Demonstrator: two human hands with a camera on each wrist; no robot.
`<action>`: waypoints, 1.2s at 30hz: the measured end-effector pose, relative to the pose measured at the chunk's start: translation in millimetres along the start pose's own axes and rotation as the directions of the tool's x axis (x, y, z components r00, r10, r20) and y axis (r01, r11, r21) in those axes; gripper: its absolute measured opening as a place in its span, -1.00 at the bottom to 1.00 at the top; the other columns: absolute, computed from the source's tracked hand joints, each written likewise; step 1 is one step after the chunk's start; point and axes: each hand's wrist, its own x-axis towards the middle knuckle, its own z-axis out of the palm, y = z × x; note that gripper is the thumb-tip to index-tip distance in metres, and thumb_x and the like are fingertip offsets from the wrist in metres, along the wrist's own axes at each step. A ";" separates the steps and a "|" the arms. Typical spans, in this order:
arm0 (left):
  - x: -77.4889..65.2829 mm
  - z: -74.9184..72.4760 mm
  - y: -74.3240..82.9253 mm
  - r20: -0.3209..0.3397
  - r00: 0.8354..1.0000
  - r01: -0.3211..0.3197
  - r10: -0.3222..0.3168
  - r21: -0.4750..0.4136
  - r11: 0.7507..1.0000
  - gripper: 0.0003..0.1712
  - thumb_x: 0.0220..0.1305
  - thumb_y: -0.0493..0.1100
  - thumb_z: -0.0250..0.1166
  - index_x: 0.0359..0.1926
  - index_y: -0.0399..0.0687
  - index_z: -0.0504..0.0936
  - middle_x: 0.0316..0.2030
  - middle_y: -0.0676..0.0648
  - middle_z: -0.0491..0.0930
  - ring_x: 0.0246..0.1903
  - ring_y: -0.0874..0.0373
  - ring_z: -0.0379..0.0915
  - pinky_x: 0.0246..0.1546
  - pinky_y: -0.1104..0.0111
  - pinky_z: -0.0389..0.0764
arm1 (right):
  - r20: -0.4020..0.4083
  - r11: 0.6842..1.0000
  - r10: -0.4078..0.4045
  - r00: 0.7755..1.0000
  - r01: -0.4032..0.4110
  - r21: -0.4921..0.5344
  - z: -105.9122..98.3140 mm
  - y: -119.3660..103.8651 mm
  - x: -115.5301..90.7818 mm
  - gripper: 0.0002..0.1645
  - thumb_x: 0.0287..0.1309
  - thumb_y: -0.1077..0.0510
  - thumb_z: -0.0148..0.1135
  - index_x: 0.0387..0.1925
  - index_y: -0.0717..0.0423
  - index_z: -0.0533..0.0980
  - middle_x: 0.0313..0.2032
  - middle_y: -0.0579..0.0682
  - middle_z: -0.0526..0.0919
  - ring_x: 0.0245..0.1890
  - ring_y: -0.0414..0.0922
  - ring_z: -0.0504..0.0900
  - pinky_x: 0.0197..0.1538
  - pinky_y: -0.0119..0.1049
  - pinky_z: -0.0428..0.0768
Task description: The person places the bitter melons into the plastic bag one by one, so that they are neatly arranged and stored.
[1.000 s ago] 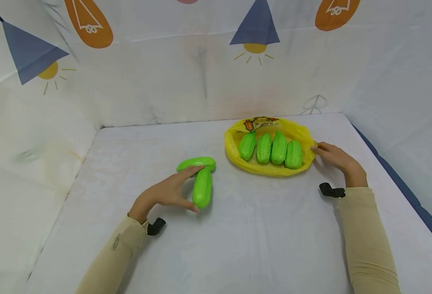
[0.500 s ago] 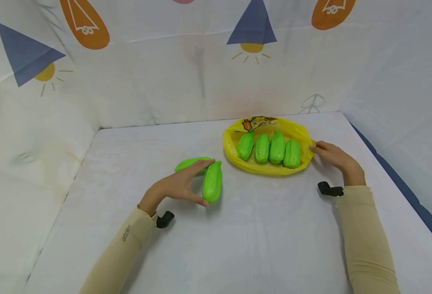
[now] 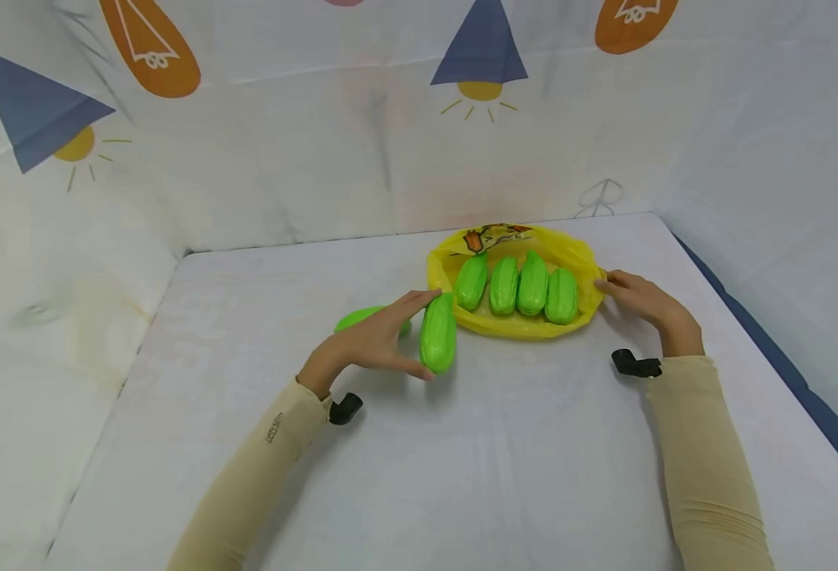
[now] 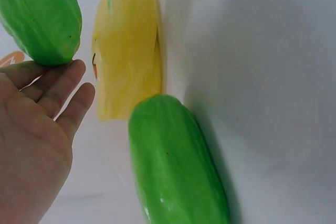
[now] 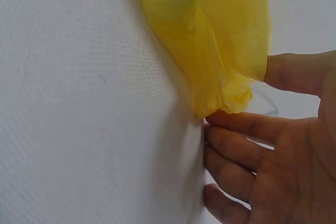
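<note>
My left hand grips a glossy, ridged green toy zucchini between thumb and fingers, at the bag's left edge. Partly hidden behind that hand, a second green zucchini lies on the table; in the left wrist view this zucchini rests below the bag. The yellow plastic bag lies with its mouth spread, and several green zucchinis sit side by side inside. At its right end, my right hand pinches the gathered bag edge between thumb and index finger.
A white cloth covers the table. White fabric walls with printed lamps rise behind the table and at both sides. Black wrist cameras stick out from the sleeves.
My left hand has carried the zucchini rightward and farther from me, off the other one and up to the bag. The right hand keeps its hold on the bag edge.
</note>
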 end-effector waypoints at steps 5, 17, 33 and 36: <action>9.9 5.2 4.4 0.052 0.999 0.013 -0.012 -0.015 1.000 0.39 -0.10 0.36 0.49 0.57 0.22 -0.19 0.55 0.14 -0.16 0.53 0.14 -0.20 0.49 0.03 0.06 | -0.002 1.000 -0.005 1.000 0.005 0.007 0.6 -1.5 1.2 0.08 0.36 -0.47 -0.33 0.51 0.29 -0.10 0.48 0.41 -0.14 0.45 0.43 -0.16 0.38 0.42 -0.08; 28.2 4.1 12.8 0.054 0.997 -0.048 0.049 -0.016 0.999 0.39 -0.09 0.35 0.50 0.57 0.12 -0.17 0.51 0.09 -0.04 0.50 0.13 -0.08 0.46 0.05 0.14 | -0.013 1.000 -0.008 1.000 0.008 0.004 -0.6 -4.7 1.0 0.10 0.34 -0.49 -0.31 0.51 0.29 -0.08 0.48 0.41 -0.12 0.44 0.43 -0.14 0.39 0.42 -0.08; 32.7 6.2 17.5 0.081 0.997 0.000 0.001 -0.018 1.000 0.40 -0.10 0.34 0.51 0.57 0.17 -0.18 0.54 0.11 -0.13 0.53 0.15 -0.18 0.49 0.06 0.08 | -0.014 1.000 -0.001 1.000 0.001 0.003 -0.8 -1.3 0.1 0.10 0.34 -0.49 -0.32 0.50 0.30 -0.08 0.48 0.42 -0.11 0.44 0.43 -0.14 0.38 0.42 -0.07; 32.0 5.2 17.4 0.079 0.997 -0.003 0.004 -0.015 1.000 0.40 -0.10 0.35 0.50 0.57 0.15 -0.18 0.54 0.12 -0.12 0.53 0.14 -0.20 0.49 0.05 0.07 | -0.005 1.000 0.001 1.000 -0.001 0.007 -1.2 0.0 1.0 0.10 0.35 -0.48 -0.33 0.50 0.31 -0.10 0.48 0.42 -0.13 0.44 0.43 -0.15 0.38 0.43 -0.08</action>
